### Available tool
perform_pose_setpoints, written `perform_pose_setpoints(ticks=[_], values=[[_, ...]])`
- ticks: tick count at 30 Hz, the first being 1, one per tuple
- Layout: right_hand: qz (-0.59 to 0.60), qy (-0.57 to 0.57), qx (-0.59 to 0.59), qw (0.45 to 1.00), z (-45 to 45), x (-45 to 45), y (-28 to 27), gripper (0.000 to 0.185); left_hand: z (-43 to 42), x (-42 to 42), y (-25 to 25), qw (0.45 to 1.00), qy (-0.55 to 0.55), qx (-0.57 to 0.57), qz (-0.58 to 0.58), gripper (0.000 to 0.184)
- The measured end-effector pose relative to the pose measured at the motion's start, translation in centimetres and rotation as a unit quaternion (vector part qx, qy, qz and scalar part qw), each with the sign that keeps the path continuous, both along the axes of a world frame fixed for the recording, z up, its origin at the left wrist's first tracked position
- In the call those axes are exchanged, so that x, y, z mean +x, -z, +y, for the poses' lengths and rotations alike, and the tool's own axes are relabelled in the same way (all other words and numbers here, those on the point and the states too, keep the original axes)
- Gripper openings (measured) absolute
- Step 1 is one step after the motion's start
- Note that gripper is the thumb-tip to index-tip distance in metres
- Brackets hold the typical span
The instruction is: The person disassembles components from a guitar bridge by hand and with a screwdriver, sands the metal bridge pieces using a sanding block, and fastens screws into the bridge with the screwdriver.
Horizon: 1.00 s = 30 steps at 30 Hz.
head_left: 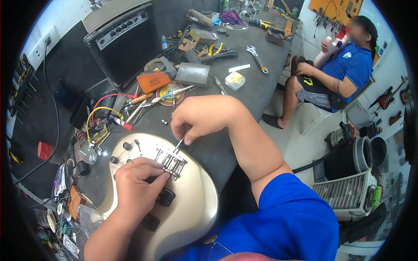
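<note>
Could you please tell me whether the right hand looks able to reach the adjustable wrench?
Probably yes: the clear case lies low before the adjustable wrench, leaving space above, though the right hand grips a slim metal tool.

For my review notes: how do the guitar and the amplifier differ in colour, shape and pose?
Colour: the guitar is cream, while the amplifier is mostly black.
Shape: the guitar's body has rounded curves; the amplifier is boxy with straight edges.
Pose: the guitar lies face up, whereas the amplifier stands upright.
Both carry dark control knobs, set apart on the guitar and in a row on the amplifier.
</note>
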State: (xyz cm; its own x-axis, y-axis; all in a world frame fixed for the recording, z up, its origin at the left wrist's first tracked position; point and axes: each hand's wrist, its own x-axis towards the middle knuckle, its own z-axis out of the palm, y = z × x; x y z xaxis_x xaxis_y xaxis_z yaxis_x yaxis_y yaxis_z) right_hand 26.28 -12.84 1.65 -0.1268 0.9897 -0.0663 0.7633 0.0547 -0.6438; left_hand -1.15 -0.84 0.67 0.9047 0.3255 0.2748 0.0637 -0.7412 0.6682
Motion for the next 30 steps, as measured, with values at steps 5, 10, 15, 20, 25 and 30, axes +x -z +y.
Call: perform_pose_setpoints(ticks=[5,10,15,20,25,30], values=[[-0.011,0.006,0.015,1.0,0.4,0.1,0.2,0.015,0.0,0.0,-0.2,1.0,-0.003,-0.009,0.009,0.009],[-0.004,0.007,0.029,1.0,0.4,0.0,0.3,0.011,-0.1,0.0,-0.4,1.0,-0.004,-0.019,0.014,0.009],[-0.012,0.034,0.0,0.999,0.4,-0.3,0.4,0.013,0.2,-0.1,0.0,1.0,0.0,-0.022,0.008,0.009],[0.008,0.015,0.04,0.999,0.0,-0.4,0.1,0.015,0.2,0.0,-0.2,1.0,0.003,-0.017,0.006,0.009],[-0.023,-0.003,0.064,0.998,0.5,0.3,0.5,0.018,0.7,-0.1,0.5,1.0,0.015,0.007,-0.009,0.01],[-0.039,-0.044,0.105,0.993,0.6,0.6,0.8,0.013,0.9,-0.1,0.0,1.0,0.024,-0.006,0.012,0.01]])
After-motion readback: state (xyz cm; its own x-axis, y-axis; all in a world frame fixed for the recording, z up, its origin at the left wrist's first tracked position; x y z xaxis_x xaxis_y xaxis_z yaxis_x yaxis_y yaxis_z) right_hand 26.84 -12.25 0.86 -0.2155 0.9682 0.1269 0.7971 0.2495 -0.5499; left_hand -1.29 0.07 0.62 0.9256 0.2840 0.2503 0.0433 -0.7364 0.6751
